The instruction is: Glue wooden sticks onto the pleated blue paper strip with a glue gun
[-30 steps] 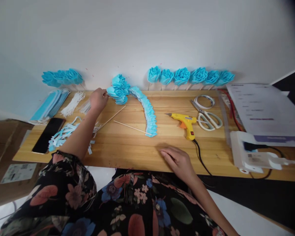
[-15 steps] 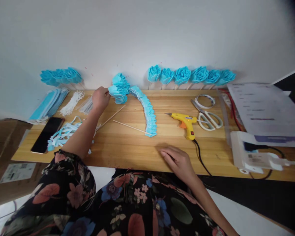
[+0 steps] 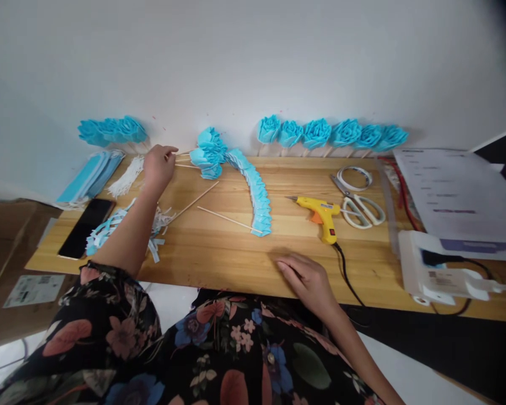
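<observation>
My left hand [image 3: 158, 166] is over the back left of the wooden table, its fingers loosely bent and apart with nothing seen in them. Just right of its fingertips are thin stick stems [image 3: 185, 160] of a cluster of blue fabric flowers [image 3: 209, 153] lying near the wall. A curved strip of pleated blue petals [image 3: 255, 188] runs from beside the cluster toward me. One thin stick [image 3: 225, 219] touches its near end; another stick [image 3: 196, 198] lies to the left. My right hand [image 3: 307, 277] rests on the front edge, fingers relaxed, holding nothing visible.
A yellow glue gun [image 3: 320, 211], scissors [image 3: 358, 208] and a tape roll [image 3: 354, 178] lie right of centre. Finished flowers [image 3: 316, 133] lean on the wall. Blue masks [image 3: 91, 175], a phone [image 3: 85, 229] and cut strips [image 3: 105, 230] are left; a power strip [image 3: 430, 267] is right.
My left hand has moved left, away from the flower cluster, leaving its stems uncovered. My right hand stays in place. The view has shifted slightly.
</observation>
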`<act>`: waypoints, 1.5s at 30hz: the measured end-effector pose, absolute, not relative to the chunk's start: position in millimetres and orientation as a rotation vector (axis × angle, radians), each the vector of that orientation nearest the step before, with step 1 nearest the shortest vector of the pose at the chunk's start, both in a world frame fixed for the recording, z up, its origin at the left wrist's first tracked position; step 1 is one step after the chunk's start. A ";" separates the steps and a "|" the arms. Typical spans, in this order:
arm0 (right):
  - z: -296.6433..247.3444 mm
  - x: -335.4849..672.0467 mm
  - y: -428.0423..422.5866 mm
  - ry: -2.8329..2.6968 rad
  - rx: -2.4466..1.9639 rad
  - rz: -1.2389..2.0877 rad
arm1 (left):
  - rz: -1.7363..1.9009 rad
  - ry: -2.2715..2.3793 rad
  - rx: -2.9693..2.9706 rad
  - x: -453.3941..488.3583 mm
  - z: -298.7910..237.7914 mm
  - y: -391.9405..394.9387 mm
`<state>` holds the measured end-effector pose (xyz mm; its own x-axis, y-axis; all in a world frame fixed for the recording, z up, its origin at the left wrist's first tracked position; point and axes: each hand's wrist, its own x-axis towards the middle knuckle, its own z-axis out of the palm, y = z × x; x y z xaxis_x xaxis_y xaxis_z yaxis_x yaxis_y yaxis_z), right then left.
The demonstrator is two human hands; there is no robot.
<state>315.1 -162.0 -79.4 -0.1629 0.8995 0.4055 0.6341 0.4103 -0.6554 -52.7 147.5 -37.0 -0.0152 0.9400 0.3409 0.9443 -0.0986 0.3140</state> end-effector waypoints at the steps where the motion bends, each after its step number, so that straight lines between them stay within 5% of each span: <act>1: -79.8 315.3 -162.1 -1.890 -1.309 0.430 | -0.742 -2.106 -2.202 -53.5 -34.4 150.3; 22: -82.3 316.9 -163.1 -1.894 -1.333 0.479 | -0.195 -2.041 -2.437 -31.4 -29.2 208.5; 45: -80.9 317.5 -163.2 -1.872 -1.323 0.497 | -0.139 -2.052 -2.451 -47.5 -38.3 219.0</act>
<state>317.5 -163.2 -80.9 -0.1587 0.9164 0.3676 0.6133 0.3832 -0.6906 -47.5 219.0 -38.3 0.1744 0.9842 0.0293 0.9792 -0.1765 0.0999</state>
